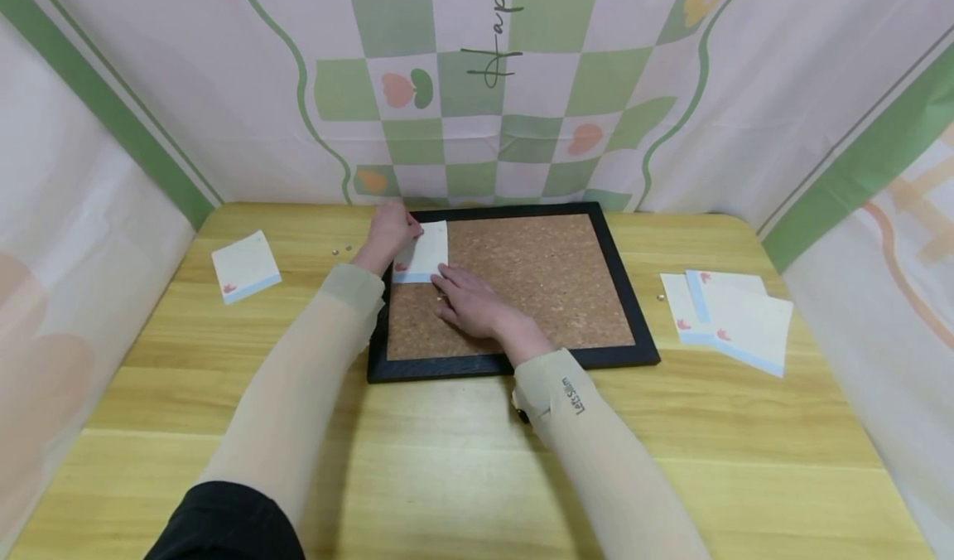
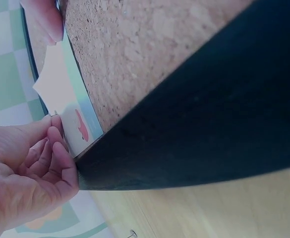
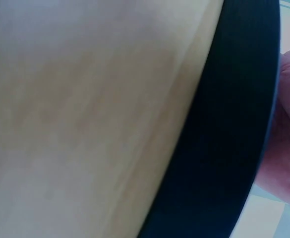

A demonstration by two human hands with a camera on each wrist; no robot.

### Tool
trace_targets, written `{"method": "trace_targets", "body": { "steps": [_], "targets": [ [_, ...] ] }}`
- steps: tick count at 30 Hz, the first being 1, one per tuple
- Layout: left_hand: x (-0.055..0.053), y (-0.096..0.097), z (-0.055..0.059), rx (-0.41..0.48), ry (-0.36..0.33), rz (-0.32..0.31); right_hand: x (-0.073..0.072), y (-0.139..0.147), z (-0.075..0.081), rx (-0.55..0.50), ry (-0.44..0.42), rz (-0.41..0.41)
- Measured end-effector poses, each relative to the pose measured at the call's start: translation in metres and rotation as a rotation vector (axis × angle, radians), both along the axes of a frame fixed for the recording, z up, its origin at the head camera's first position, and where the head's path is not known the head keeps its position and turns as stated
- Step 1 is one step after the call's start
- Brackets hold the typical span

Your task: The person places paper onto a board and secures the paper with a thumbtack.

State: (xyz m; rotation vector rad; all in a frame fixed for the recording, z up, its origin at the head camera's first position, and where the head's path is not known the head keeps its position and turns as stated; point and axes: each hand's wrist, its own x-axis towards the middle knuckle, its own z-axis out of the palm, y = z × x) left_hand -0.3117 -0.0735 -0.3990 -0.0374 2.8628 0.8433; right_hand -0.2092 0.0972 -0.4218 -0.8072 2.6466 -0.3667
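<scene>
While the notecard (image 1: pixel 426 252) lies on the cork board (image 1: pixel 537 287) between both hands, the left hand (image 1: pixel 390 233) pinches a small metal pin (image 2: pixel 55 113) at its upper-left corner, and the right hand (image 1: pixel 473 301), fingers extended, touches its lower-right corner. Left of the left hand, two loose pins (image 1: pixel 335 252) and a lone note (image 1: pixel 246 267) lie on the bench (image 1: pixel 417 469); right of the right hand, beyond the black frame (image 1: pixel 624 287), sit another pin (image 1: pixel 660 297) and overlapping notes (image 1: pixel 754 328).

The left hand's (image 2: pixel 30 173) fingers hide one corner of the note card (image 1: pixel 423 255); the pin (image 2: pixel 55 114) between them, perhaps a thumbtack, is tiny. The right hand's (image 3: pixel 286 163) fingers fall outside its wrist view, the desk (image 3: pixel 75 124) beside them blurred.
</scene>
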Motion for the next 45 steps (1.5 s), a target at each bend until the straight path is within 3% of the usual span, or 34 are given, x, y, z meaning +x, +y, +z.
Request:
{"method": "trace_targets", "body": {
  "steps": [23, 34, 45],
  "targets": [
    [-0.0007, 0.0009, 0.0035, -0.021, -0.028, 0.0, -0.0043, -0.0007, -0.006, 0.017, -0.003, -0.003],
    [-0.0038, 0.0, 0.0004, 0.003, -0.034, 0.009, -0.0003, -0.0003, 0.0001, 0.019, 0.014, 0.008],
    [-0.0034, 0.0009, 0.0014, -0.036, -0.02, -0.015, 0.0007, 0.0007, 0.0009, 0.008, 0.034, 0.016]
  ]
}}
